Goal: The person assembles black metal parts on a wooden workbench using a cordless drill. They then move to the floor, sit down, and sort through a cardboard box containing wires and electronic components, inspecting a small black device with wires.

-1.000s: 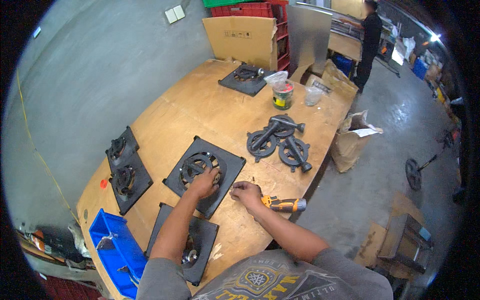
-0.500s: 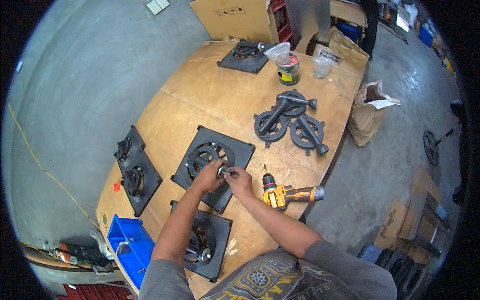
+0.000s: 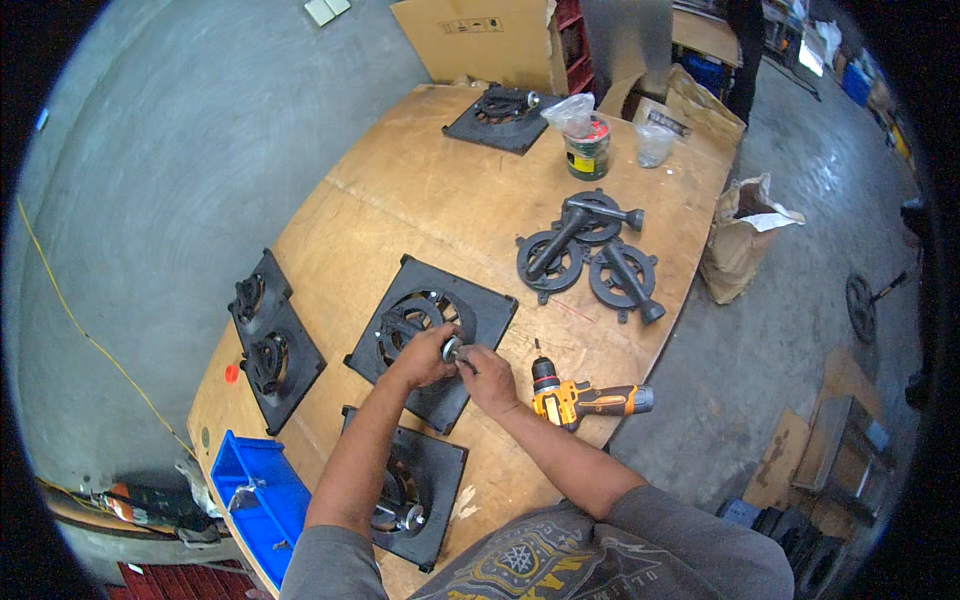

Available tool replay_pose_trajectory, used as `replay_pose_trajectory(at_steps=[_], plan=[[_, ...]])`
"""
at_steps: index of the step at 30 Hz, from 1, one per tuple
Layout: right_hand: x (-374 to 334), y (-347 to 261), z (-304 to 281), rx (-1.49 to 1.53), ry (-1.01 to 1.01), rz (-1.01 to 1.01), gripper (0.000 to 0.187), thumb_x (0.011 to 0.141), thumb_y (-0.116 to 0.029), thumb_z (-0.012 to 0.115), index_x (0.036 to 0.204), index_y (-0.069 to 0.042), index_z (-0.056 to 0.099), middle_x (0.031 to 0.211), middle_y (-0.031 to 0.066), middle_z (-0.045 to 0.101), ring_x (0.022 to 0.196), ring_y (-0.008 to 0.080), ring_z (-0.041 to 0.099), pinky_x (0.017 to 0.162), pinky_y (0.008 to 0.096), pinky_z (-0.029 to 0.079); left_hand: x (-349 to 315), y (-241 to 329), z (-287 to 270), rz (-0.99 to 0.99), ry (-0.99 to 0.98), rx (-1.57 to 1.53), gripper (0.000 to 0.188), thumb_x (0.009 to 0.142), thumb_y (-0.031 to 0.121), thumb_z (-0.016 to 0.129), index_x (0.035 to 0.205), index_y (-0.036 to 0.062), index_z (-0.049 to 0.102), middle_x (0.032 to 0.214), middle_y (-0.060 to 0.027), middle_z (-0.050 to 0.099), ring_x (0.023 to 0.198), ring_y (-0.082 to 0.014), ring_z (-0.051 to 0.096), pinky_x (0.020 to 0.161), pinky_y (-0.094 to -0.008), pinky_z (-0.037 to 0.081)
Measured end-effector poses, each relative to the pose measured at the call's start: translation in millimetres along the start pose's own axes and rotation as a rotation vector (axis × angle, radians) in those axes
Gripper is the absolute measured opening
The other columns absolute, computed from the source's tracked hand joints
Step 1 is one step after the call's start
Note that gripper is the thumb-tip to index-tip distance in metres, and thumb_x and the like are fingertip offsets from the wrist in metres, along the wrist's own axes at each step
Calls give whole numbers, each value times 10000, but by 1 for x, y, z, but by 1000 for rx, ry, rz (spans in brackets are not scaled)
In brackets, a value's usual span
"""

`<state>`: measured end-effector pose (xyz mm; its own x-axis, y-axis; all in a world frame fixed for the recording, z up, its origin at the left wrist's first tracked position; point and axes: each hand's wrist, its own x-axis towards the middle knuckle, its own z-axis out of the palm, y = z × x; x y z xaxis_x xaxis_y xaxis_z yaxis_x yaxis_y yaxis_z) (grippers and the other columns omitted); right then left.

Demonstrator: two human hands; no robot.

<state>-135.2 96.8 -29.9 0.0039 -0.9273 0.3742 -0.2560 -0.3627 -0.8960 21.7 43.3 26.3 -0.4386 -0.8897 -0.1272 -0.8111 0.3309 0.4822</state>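
Note:
A square black plate with a ring-shaped cast burner lies mid-table. My left hand is closed around the end of the burner's tube, by a round silvery disc. Against the disc's middle, my right hand pinches a small metal piece that its fingers mostly cover. Right of that hand lies a yellow-and-black cordless drill, its bit toward the far side. Under my left forearm, nearer to me, is another black plate with a burner and silvery disc.
Loose burner rings with tubes lie at right. Beyond them stand a bag-topped tub and a clear plastic cup. A fitted plate sits far back, a double-burner plate at left, a blue bin near left.
The whole view has shifted slightly. Both hands stay at the silvery disc, which now faces my right fingers a little more openly; nothing has been let go.

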Motion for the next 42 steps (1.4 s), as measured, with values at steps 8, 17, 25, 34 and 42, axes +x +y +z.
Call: replay_pose_trajectory(at_steps=[8, 17, 25, 34, 42], plan=[[0, 4, 0, 41, 8, 46, 136, 827, -74, 671, 951, -38, 629, 923, 163, 654, 878, 370, 639, 758, 427, 518, -1, -2, 2, 6, 9, 3, 489, 677, 151, 779, 1111, 56, 573, 1054, -183, 657, 1018, -364, 639, 856, -418, 513], [-1, 2, 5, 49, 14, 61, 154, 828, -80, 674, 972, -40, 639, 944, 156, 653, 885, 370, 640, 758, 421, 521, -2, 5, -3, -26, -9, 4, 494, 668, 120, 769, 1121, 75, 578, 1082, -166, 657, 1035, -358, 635, 879, -413, 510], [-1, 3, 3, 49, -3, 69, 148, 832, -98, 679, 958, -27, 648, 950, 165, 657, 878, 362, 647, 753, 414, 523, 0, 6, -1, -32, -2, 4, 509, 660, 103, 772, 1129, 66, 579, 1095, -157, 656, 1048, -354, 631, 886, -408, 509], [5, -5, 1, 168, -31, 372, 160, 866, -152, 675, 956, -23, 648, 876, 206, 682, 825, 392, 667, 733, 448, 528, -1, 12, -4, -52, -12, 31, 536, 658, 135, 788, 1148, 79, 578, 1075, -156, 663, 1018, -357, 641, 865, -414, 516], [14, 3, 18, -79, -51, 348, 214, 941, -197, 578, 1035, -6, 597, 836, 186, 690, 761, 307, 691, 667, 407, 524, -1, 4, 0, -52, -10, 24, 561, 642, 139, 812, 1146, 73, 574, 1089, -159, 658, 1028, -353, 639, 869, -405, 514]])
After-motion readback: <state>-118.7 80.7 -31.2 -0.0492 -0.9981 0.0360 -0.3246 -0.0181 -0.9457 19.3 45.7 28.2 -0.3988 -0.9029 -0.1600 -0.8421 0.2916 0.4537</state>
